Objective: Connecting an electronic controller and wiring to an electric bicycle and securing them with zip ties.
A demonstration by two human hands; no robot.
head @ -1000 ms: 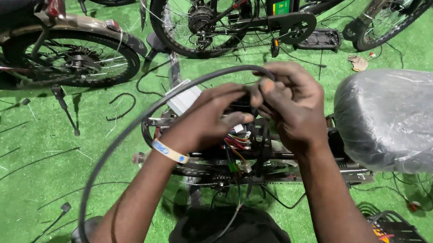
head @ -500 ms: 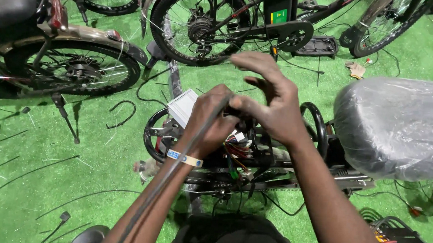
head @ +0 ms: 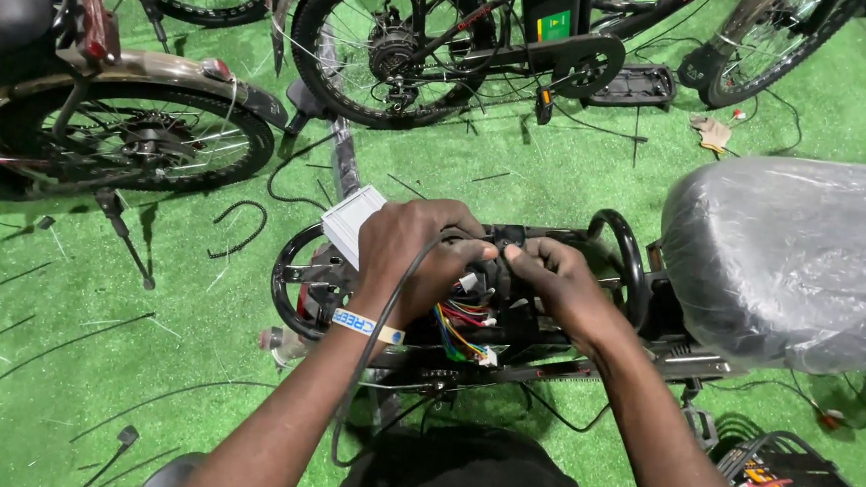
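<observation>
hands (head: 482,267) hide connector | seat (head: 803,256) cut off rt | cable (head: 365,370) end unseen

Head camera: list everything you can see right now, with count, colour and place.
bicycle frame: one, black, under both hands at centre
coloured wires: a bundle, yellow, green, blue and red, in the frame below the hands
black cable: one, running from the hands down over the left forearm
controller box: one, silver-grey, beside the left hand
wrapped saddle: one, grey under clear plastic, right
parked bicycles: at least three, dark, along the top and left
green mat: covers the floor, scattered with black cable offcuts
wristband: one, white and blue, left wrist
left hand: fingers closed on the black cable
right hand: fingers pressed into the frame's wiring
</observation>
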